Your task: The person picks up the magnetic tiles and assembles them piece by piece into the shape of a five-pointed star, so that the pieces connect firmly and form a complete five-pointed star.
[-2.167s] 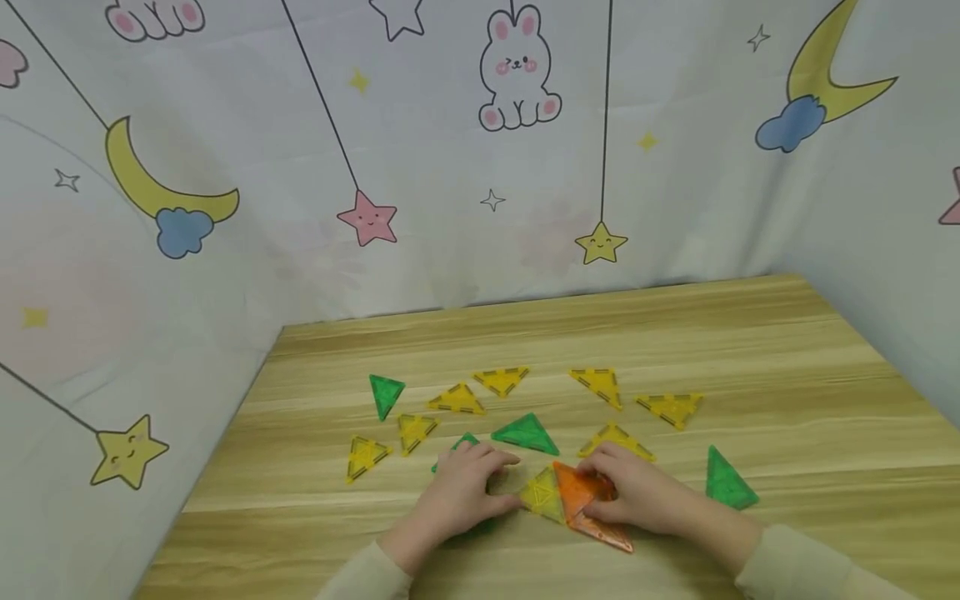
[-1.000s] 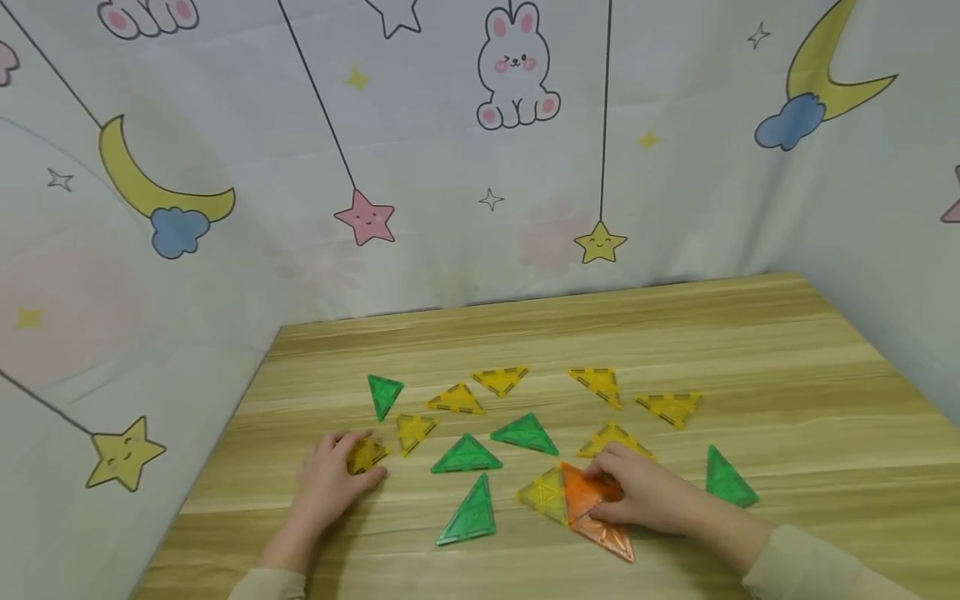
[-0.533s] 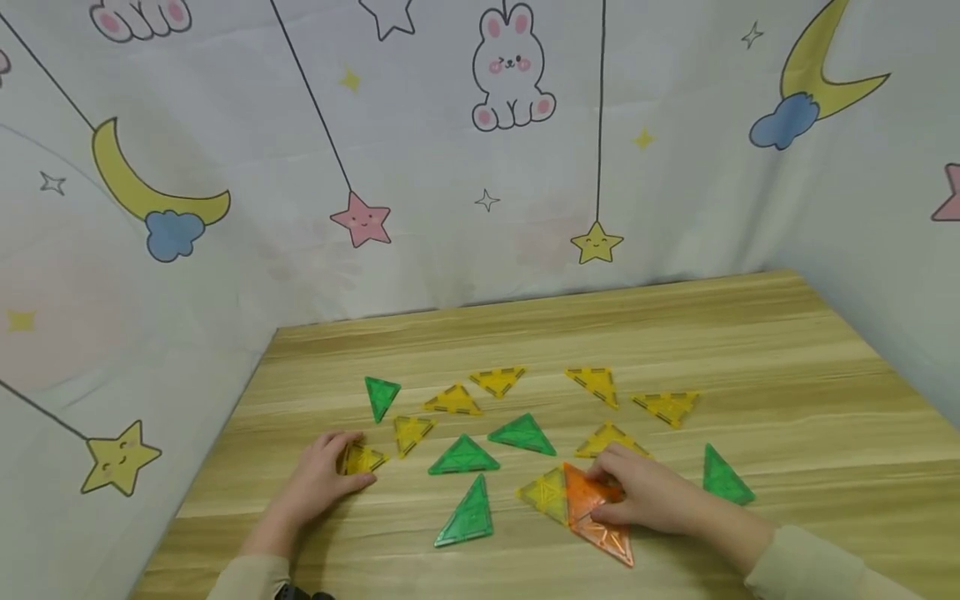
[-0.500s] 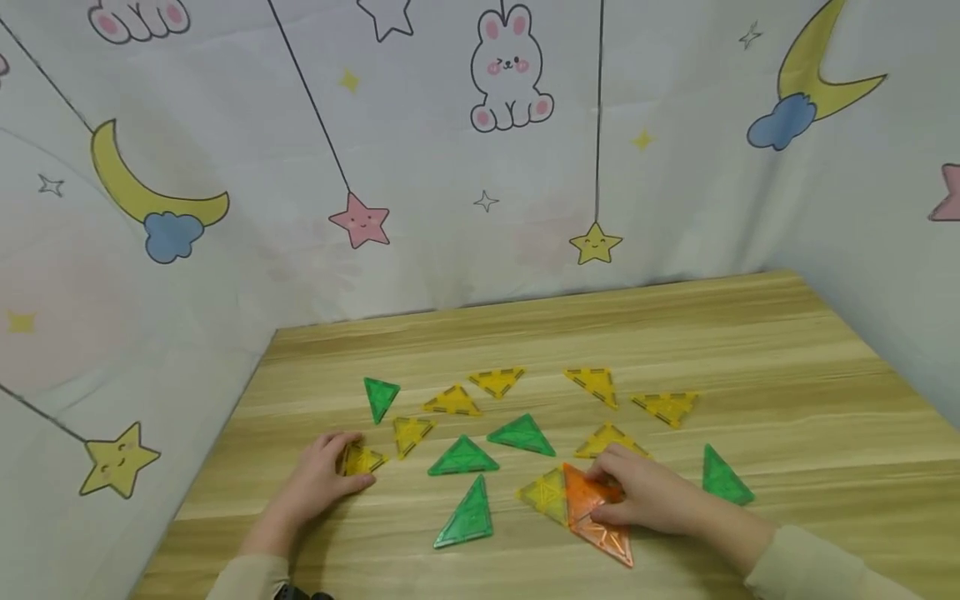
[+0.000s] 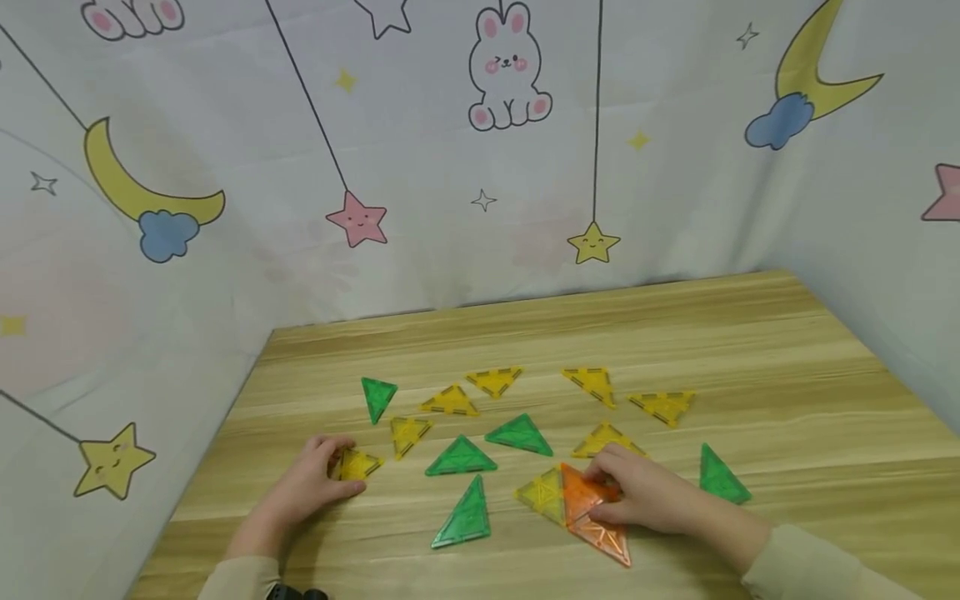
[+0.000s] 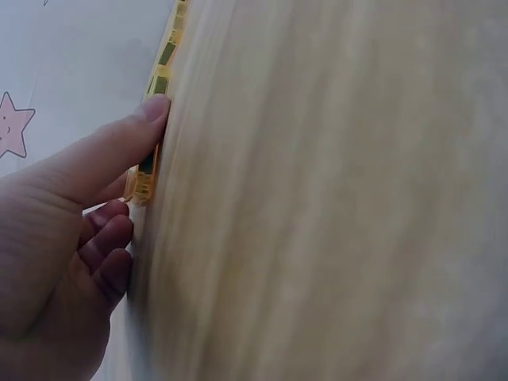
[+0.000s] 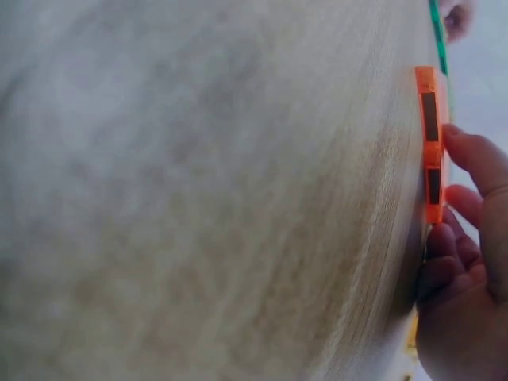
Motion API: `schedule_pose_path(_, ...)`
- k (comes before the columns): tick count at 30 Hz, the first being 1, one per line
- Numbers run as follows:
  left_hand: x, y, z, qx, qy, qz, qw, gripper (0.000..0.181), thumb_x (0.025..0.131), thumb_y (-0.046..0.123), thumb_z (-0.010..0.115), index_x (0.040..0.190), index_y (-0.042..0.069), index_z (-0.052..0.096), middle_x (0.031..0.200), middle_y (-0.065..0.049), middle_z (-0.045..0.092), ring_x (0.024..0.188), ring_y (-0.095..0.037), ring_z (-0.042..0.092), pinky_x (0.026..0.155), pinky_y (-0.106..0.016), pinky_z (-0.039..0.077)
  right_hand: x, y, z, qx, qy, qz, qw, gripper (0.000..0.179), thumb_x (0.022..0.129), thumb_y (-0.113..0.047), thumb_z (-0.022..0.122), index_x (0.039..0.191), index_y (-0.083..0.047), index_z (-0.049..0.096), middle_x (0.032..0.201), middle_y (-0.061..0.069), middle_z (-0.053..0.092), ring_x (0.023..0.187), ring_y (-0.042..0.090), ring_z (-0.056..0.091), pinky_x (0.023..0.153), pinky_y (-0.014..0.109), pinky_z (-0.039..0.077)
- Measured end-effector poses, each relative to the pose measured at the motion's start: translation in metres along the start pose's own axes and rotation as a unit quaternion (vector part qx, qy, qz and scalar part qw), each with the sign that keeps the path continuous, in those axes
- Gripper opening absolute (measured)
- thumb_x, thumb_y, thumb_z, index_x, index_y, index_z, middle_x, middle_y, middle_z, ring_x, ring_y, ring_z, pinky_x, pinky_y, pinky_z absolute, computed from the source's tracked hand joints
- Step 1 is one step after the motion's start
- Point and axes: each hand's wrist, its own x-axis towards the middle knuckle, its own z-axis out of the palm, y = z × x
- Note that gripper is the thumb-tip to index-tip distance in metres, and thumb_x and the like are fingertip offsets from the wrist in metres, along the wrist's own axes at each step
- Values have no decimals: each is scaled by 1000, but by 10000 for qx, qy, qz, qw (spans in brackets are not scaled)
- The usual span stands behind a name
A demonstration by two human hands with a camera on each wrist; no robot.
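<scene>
My left hand (image 5: 303, 485) pinches a yellow triangular magnetic tile (image 5: 362, 464) at the left of the table, thumb on its near side. In the left wrist view, the thumb presses the edge of this yellow tile (image 6: 146, 163). Toward the middle front, my right hand (image 5: 643, 492) holds an orange triangular magnetic tile (image 5: 576, 490) with thumb and fingertips, partly covering it. A second orange tile (image 5: 606, 540) lies against it on the near side. A paler yellow tile (image 5: 543, 495) touches the held tile's left side. In the right wrist view, an orange tile (image 7: 431, 151) shows edge-on.
Green triangular tiles lie between the hands, such as a near one (image 5: 465, 517) and two behind it. Another green tile (image 5: 722, 477) lies right of the right wrist. Several yellow tiles (image 5: 495, 381) spread farther back on the wooden table (image 5: 675, 333). A printed curtain (image 5: 420, 167) hangs behind.
My left hand has moved left from the pale yellow tile to the yellow tile at the far left, uncovering green tiles. The right hand stays; the near orange tile has swung slightly toward me.
</scene>
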Motion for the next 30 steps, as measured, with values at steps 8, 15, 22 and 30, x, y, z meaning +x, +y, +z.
schedule_pose_path(8, -2, 0, 1, 210, 289, -45, 9994, 81, 71, 42, 80, 127, -6, 46, 124, -28, 35, 113, -41, 39, 93, -57, 35, -1, 0, -2, 18, 38, -90, 10000, 39, 84, -46, 66, 109, -18, 59, 103, -7, 50, 88, 6, 49, 76, 30, 46)
schedule_pose_path(15, -1, 1, 2, 419, 414, 30, 9983, 79, 69, 42, 81, 119, -9, 49, 115, -26, 44, 108, -38, 41, 93, -54, 34, -2, 1, -2, 13, 36, 6, 10000, 40, 83, -47, 66, 109, -18, 59, 104, -7, 50, 89, 6, 50, 77, 30, 46)
schedule_pose_path(22, -5, -3, 6, 433, 798, 224, 9956, 79, 66, 32, 85, 115, -15, 46, 108, -28, 48, 104, -41, 44, 90, -55, 35, -1, 0, 1, 65, 68, -68, 9999, 39, 83, -45, 68, 109, -17, 59, 102, -7, 49, 86, 6, 48, 75, 29, 45)
schedule_pose_path(30, -10, 4, 8, -127, 621, 69, 9980, 78, 74, 25, 81, 125, -10, 35, 110, -26, 51, 98, -32, 54, 84, -47, 44, 0, -1, 1, 66, 84, -54, 9999, 38, 83, -44, 68, 108, -17, 59, 101, -7, 49, 85, 6, 47, 74, 29, 45)
